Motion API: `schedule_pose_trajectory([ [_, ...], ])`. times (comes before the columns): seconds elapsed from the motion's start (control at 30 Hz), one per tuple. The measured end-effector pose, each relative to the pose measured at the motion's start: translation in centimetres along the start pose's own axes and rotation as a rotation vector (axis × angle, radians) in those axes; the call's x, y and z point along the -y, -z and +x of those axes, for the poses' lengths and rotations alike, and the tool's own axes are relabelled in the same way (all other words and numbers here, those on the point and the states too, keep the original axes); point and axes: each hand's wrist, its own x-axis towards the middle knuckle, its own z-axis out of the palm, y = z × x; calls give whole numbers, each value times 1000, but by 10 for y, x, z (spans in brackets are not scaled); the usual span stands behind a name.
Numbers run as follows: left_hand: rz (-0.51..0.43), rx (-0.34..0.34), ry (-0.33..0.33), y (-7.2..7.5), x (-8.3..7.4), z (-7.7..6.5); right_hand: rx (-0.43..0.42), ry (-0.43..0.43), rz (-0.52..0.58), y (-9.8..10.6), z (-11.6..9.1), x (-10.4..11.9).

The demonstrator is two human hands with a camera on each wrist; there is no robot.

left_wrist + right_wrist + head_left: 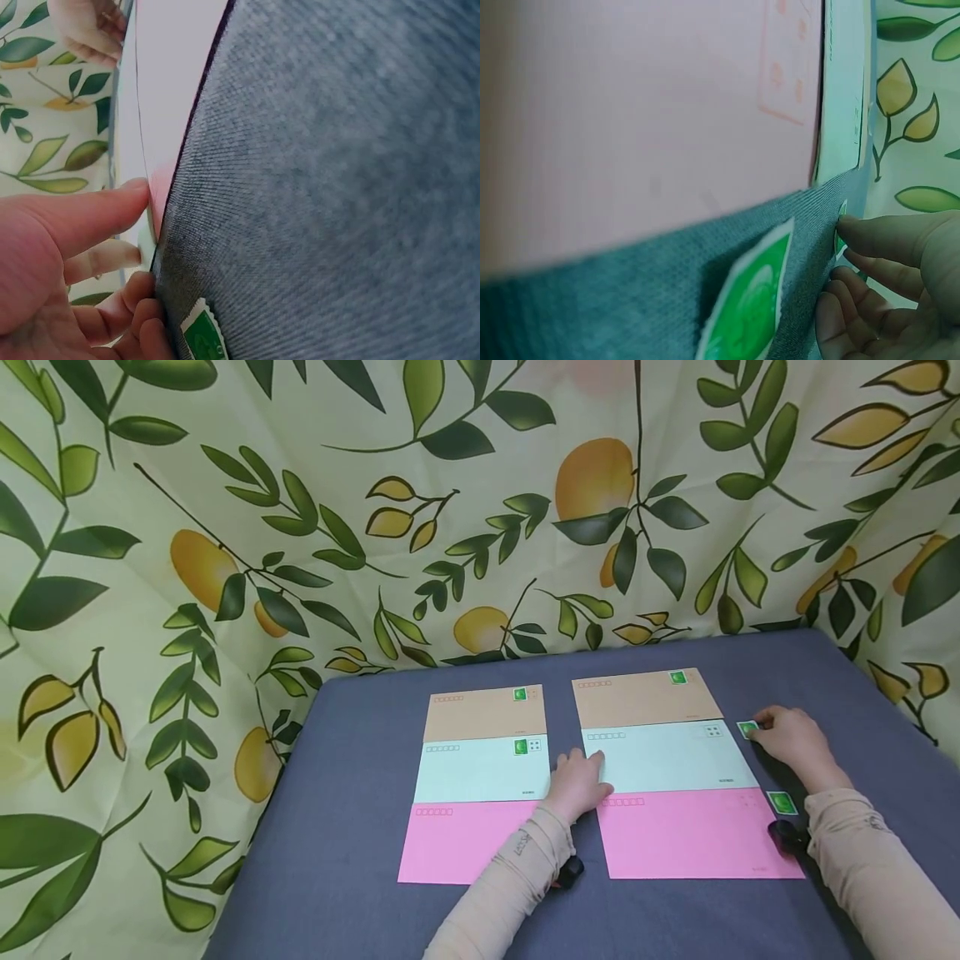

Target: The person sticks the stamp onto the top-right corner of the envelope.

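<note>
My right hand [797, 745] pinches a small green postage stamp [747, 729] by its edge, just right of the right-hand mint envelope [667, 760]. In the right wrist view, the thumb lies against that stamp [841, 229]. At that envelope's left edge, my left hand [576, 783] rests with fingers spread, fingertips near the seam with the pink envelope [697, 835] below. The left wrist view shows the left thumb [112, 210] extended along the envelope edge, the other fingers loosely bent. Another green stamp [782, 802] lies on the cloth beside the pink envelope.
A second column holds a brown envelope [480, 718] and a mint envelope [480, 777], both stamped, above a pink envelope [450, 852]. The right-hand brown envelope [637, 702] bears a stamp. A loose stamp [202, 334] lies near my left fingers. Leaf-patterned fabric [450, 527] hangs behind the table.
</note>
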Motion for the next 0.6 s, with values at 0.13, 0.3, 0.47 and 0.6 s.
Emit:
schedule_pose_trajectory([
  [0.13,22,-21,-4,-1,-1,0,-9,5,-2,-1,-1,0],
  [0.3,19,-30,13,-2,-4,0,-20,-1,-3,-2,-1,0],
  [0.47,20,-36,33,-3,-5,1,-23,-2,5,-3,0,1],
  [0.6,19,-46,31,-4,-6,1,-31,-7,26,-4,-1,2],
])
